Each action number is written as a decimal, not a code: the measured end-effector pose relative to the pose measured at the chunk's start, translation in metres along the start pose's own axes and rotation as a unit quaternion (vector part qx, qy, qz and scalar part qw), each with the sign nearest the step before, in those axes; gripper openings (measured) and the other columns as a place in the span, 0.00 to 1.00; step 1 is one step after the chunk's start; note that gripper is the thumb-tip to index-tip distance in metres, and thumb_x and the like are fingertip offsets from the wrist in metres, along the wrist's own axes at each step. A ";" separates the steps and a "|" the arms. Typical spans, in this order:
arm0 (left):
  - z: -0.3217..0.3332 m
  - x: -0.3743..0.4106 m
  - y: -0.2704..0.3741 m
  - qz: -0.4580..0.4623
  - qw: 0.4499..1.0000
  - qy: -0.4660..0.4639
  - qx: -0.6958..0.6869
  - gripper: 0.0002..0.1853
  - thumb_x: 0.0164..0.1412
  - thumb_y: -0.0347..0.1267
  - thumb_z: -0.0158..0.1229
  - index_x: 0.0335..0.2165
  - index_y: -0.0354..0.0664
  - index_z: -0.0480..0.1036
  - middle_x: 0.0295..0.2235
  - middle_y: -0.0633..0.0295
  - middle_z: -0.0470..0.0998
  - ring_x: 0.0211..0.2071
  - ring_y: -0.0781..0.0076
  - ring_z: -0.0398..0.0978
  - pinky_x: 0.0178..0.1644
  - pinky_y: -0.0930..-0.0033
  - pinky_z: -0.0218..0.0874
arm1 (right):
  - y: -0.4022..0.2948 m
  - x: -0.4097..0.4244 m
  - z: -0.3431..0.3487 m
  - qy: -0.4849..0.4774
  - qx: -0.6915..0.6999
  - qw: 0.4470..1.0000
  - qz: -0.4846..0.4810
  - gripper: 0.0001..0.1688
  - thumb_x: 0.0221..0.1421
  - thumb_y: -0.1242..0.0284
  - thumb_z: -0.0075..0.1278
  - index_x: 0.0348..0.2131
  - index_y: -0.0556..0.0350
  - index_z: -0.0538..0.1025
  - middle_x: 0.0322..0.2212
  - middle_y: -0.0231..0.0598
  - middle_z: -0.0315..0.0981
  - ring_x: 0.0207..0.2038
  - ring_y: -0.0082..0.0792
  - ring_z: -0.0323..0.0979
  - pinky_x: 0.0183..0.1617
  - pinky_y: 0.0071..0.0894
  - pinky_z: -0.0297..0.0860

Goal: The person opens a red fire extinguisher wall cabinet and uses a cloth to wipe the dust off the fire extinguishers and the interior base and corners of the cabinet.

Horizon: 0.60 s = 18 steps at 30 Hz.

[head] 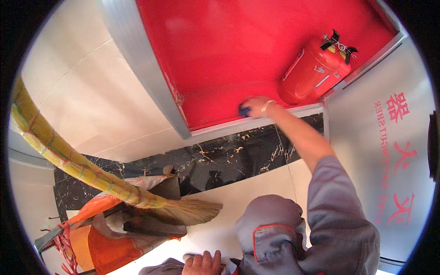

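Note:
My right hand [258, 106] reaches into a red-lined fire extinguisher cabinet [206, 65]. Bunched under its fingers is a small blue cloth [244, 110], pressed to the cabinet's bottom panel near the front lip. The hand looks slightly blurred, and a pale band circles its wrist. A red fire extinguisher [312, 74] with black levers stands inside, to the right of that hand. Low in the view, my left hand [204, 264] lies beside grey clothing with its fingers showing. Its palm is hidden, so whether it holds anything cannot be told.
The cabinet's metal door [357, 144], bearing red writing, hangs open at right. At left, a straw broom [196, 210] with a thick yellow wrapped handle [68, 161] leans across an orange and grey dustpan-like container [113, 247]. Black marbled skirting [227, 154] runs below the cabinet.

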State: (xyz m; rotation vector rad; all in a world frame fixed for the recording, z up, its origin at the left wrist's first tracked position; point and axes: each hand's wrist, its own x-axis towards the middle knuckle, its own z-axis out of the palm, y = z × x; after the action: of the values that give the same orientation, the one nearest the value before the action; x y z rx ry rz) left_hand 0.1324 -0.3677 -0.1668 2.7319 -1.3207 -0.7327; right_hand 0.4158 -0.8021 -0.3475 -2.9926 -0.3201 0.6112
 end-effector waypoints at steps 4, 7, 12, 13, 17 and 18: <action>0.002 0.007 -0.003 0.008 1.000 0.015 0.000 0.26 0.50 0.39 0.48 0.49 0.44 0.65 0.37 0.58 0.69 0.34 0.64 0.67 0.38 0.65 0.61 | -0.103 0.059 0.012 0.108 0.056 0.988 -0.090 0.25 0.44 0.54 0.43 0.40 0.45 0.75 0.40 0.48 0.71 0.42 0.50 0.70 0.45 0.47 0.67; -0.007 0.011 -0.007 0.008 1.000 -0.005 0.026 0.27 0.49 0.36 0.49 0.49 0.44 0.64 0.37 0.59 0.69 0.35 0.65 0.67 0.37 0.65 0.61 | -0.101 0.049 0.002 0.066 0.069 0.992 -0.079 0.28 0.46 0.51 0.40 0.38 0.47 0.76 0.40 0.49 0.71 0.43 0.52 0.69 0.46 0.48 0.66; -0.005 0.014 -0.003 0.006 1.000 0.003 0.011 0.27 0.48 0.35 0.48 0.50 0.44 0.64 0.36 0.60 0.68 0.35 0.65 0.67 0.36 0.66 0.62 | 0.044 -0.032 0.001 0.015 0.039 0.991 0.124 0.29 0.47 0.51 0.41 0.41 0.49 0.75 0.43 0.50 0.68 0.49 0.48 0.63 0.54 0.40 0.60; -0.004 0.013 -0.004 0.009 1.000 0.004 0.008 0.27 0.49 0.36 0.48 0.50 0.44 0.64 0.36 0.60 0.68 0.35 0.65 0.67 0.37 0.66 0.61 | 0.070 -0.052 -0.001 0.008 0.008 0.990 0.140 0.28 0.47 0.52 0.41 0.42 0.49 0.75 0.43 0.49 0.68 0.49 0.47 0.63 0.54 0.39 0.59; 0.005 0.009 -0.005 0.019 1.000 0.010 0.015 0.27 0.49 0.36 0.47 0.50 0.44 0.63 0.37 0.59 0.68 0.35 0.65 0.67 0.37 0.65 0.61 | 0.075 -0.053 0.015 0.071 -0.018 0.983 0.167 0.27 0.47 0.53 0.40 0.43 0.46 0.74 0.43 0.49 0.69 0.50 0.45 0.64 0.53 0.40 0.61; 0.007 0.009 -0.005 0.023 0.999 0.016 0.022 0.27 0.49 0.36 0.47 0.51 0.44 0.63 0.38 0.58 0.68 0.35 0.65 0.67 0.37 0.65 0.61 | 0.055 -0.045 0.007 0.049 -0.020 0.987 0.153 0.26 0.47 0.54 0.40 0.41 0.47 0.75 0.41 0.49 0.70 0.48 0.46 0.66 0.52 0.41 0.62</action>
State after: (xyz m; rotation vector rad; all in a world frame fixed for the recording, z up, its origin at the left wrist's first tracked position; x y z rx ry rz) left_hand 0.1381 -0.3703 -0.1777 2.7249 -1.4036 -0.6618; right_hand 0.3828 -0.8650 -0.3424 -3.1220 0.1396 0.4817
